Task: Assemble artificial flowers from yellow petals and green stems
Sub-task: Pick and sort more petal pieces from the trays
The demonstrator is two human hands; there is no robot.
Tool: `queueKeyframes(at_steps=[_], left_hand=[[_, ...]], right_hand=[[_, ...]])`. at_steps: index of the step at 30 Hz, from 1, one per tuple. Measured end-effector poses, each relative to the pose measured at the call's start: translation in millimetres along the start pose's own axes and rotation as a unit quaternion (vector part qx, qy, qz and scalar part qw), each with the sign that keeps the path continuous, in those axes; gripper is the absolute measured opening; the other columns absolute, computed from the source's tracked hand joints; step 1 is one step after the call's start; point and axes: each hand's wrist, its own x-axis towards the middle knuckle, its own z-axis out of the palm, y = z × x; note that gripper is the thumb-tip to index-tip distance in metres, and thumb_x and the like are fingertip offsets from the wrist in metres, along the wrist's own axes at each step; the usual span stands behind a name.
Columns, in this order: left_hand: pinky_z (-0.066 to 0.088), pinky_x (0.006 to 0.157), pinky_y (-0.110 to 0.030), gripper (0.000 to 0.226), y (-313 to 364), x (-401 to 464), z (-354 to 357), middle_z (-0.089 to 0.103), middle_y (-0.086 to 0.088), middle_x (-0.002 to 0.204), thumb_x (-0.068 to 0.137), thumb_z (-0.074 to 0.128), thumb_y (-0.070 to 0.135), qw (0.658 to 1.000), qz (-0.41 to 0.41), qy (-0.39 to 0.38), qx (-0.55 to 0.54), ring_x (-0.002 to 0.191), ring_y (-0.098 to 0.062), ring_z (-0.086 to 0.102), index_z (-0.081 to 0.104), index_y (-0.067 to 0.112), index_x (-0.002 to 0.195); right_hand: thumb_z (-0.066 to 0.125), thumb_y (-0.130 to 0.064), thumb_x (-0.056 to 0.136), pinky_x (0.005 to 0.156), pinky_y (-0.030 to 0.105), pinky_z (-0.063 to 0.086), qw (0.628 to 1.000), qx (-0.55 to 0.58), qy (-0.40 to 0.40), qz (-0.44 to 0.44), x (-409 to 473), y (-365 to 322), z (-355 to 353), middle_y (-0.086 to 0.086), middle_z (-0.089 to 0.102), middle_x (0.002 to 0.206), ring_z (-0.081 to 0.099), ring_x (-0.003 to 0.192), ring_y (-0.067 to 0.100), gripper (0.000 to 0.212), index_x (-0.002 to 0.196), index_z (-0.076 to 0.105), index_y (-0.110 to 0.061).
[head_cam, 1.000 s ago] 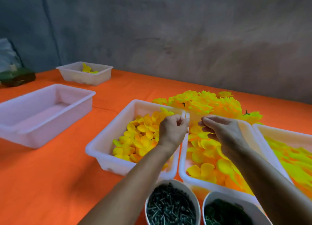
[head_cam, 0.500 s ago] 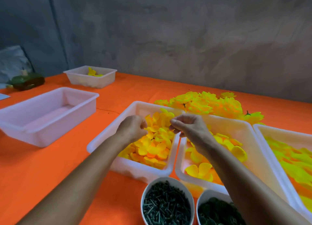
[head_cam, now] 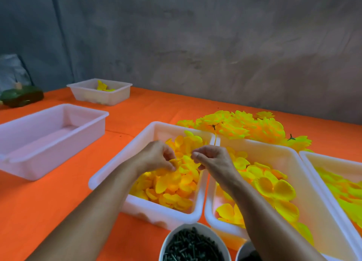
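At far left sits your empty white plastic tub (head_cam: 39, 139). Your left hand (head_cam: 156, 156) pinches a small yellow fabric petal (head_cam: 174, 163) over the white tray of small petals (head_cam: 121, 163) — your right hand (head_cam: 212, 159) hovers curled, contents unclear. Rightward, a white tray of larger yellow petals (head_cam: 305, 182); nearest you, a white bowl of dark green stems (head_cam: 193, 245).

Both hands (head_cam: 156, 159) over petal tray (head_cam: 109, 174)

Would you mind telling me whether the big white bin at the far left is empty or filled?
Empty: the big white bin shows only its bare floor and walls, with no petals inside.
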Motion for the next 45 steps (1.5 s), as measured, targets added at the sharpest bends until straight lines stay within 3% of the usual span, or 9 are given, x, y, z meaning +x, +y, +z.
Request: queueKeyframes(at_steps=[6,9,13,19,26,32,38,41,45], left_hand=[[0.041,0.051,-0.014,0.013,11,-2,0,0.064,0.003,0.061,0.074,0.073,-0.003,0.940,0.008,0.100,-0.326,0.054,-0.003,0.054,0.067,0.009,0.072],[0.043,0.056,-0.015,0.011,10,-4,6,0.066,0.003,0.065,0.076,0.072,0.001,0.918,0.015,0.123,-0.377,0.059,-0.003,0.056,0.068,0.011,0.074],[0.044,0.052,-0.014,0.012,10,-3,12,0.066,0.008,0.059,0.077,0.071,0.002,0.911,0.041,0.125,-0.390,0.055,0.000,0.056,0.069,0.013,0.073],[0.043,0.049,-0.020,0.008,10,-1,14,0.063,0.004,0.060,0.080,0.069,0.014,0.902,0.021,0.160,-0.400,0.053,-0.007,0.054,0.067,0.013,0.072],[0.039,0.053,-0.024,0.017,17,-2,13,0.061,-0.001,0.058,0.068,0.067,0.026,0.878,-0.038,0.011,-0.477,0.053,-0.013,0.052,0.060,0.011,0.067],[0.047,0.053,-0.021,0.029,17,-4,17,0.067,0.002,0.066,0.067,0.071,0.041,0.899,-0.048,0.069,-0.429,0.057,-0.007,0.059,0.069,0.015,0.080],[0.045,0.042,-0.018,0.003,16,-6,16,0.067,0.006,0.059,0.078,0.070,0.018,0.907,0.001,0.080,-0.412,0.049,-0.003,0.058,0.070,0.015,0.077],[0.037,0.041,-0.017,0.013,16,-7,19,0.058,0.007,0.050,0.083,0.068,0.017,0.926,0.026,0.085,-0.368,0.043,-0.003,0.048,0.067,0.012,0.070],[0.033,0.041,-0.017,0.016,19,-9,22,0.050,0.009,0.046,0.082,0.069,0.009,0.933,0.051,0.061,-0.352,0.041,-0.004,0.040,0.063,0.009,0.067]], right_hand=[[0.068,-0.022,0.085,0.085,0.032,0.054,0.999,-0.040,-0.010,-0.013,-6,-2,-3,0.008,0.067,0.112,0.066,0.097,0.017,0.036,0.117,0.065,-0.004],[0.066,-0.021,0.086,0.082,0.021,0.052,0.999,-0.022,-0.043,-0.015,-9,-5,-4,0.006,0.068,0.108,0.065,0.097,0.013,0.033,0.115,0.065,-0.005],[0.064,-0.002,0.085,0.060,0.010,0.044,0.996,0.043,-0.073,0.000,-8,-8,-2,0.006,0.062,0.077,0.058,0.066,0.003,0.011,0.096,0.064,-0.005],[0.056,-0.002,0.091,0.052,0.012,0.044,0.994,0.037,-0.099,0.028,6,-14,-9,0.005,0.063,0.082,0.060,0.066,0.007,0.012,0.092,0.059,-0.014],[0.061,0.007,0.084,0.048,0.015,0.044,0.998,0.041,-0.054,-0.010,4,-3,-5,0.006,0.063,0.065,0.058,0.049,0.003,0.014,0.080,0.059,-0.007],[0.062,0.005,0.085,0.048,0.017,0.045,0.995,0.099,-0.016,-0.007,3,-1,-6,0.003,0.063,0.062,0.059,0.050,0.004,0.010,0.082,0.060,-0.004],[0.063,0.003,0.084,0.048,0.017,0.044,0.997,0.076,-0.010,-0.005,4,-2,-4,0.000,0.062,0.062,0.057,0.050,0.002,0.013,0.080,0.061,-0.009],[0.068,-0.010,0.084,0.052,0.011,0.043,0.998,0.038,-0.039,-0.019,2,-5,-3,-0.009,0.062,0.064,0.055,0.055,-0.006,0.002,0.085,0.069,-0.011],[0.062,-0.017,0.089,0.054,0.012,0.039,0.998,0.034,-0.049,-0.032,-1,-7,-3,-0.005,0.060,0.065,0.049,0.055,-0.002,0.018,0.085,0.071,-0.002]])
